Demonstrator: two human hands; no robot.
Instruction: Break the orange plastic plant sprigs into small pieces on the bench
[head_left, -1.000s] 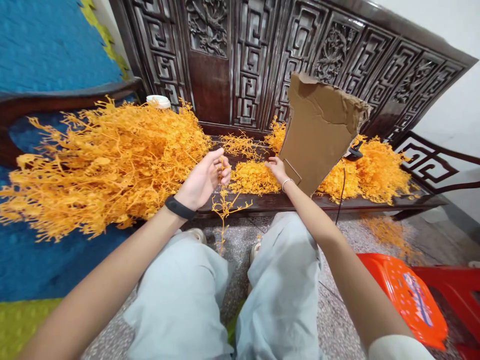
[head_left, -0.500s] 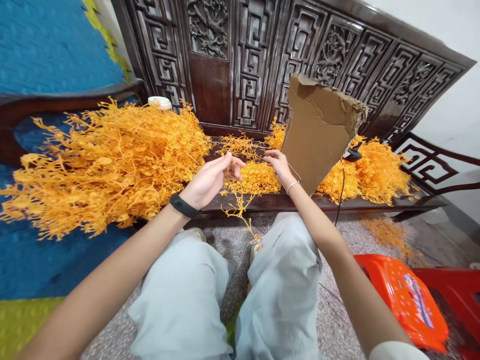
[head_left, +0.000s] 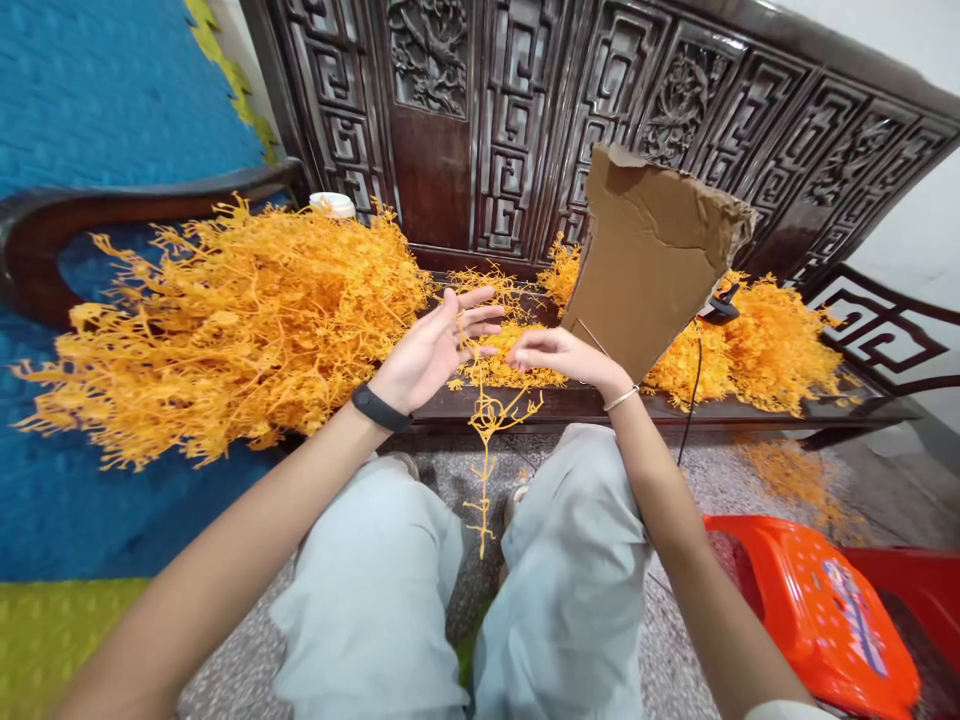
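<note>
Spreading the fingers of the left hand well apart, palm turned inward and upward, thumb raised. Touching an orange sprig near its upper end with these open fingers, and letting its branched stem hang down in front of the bench edge, over the gap between the knees. Wearing a black band on that wrist. Holding the right hand just beside the sprig from the other side, back of the hand upward, fingers bent and drawn in toward the thumb. Cannot tell, at this size, whether the right fingertips pinch anything. Wearing a thin bracelet on the right wrist. Having a low orange pile just behind both hands on the dark bench. Sitting with a large orange heap to the left of the left hand, and a torn cardboard piece standing tilted beyond the right wrist. Keeping another orange heap farther right, past the cardboard, and a red stool on the floor beside the right forearm.
</note>
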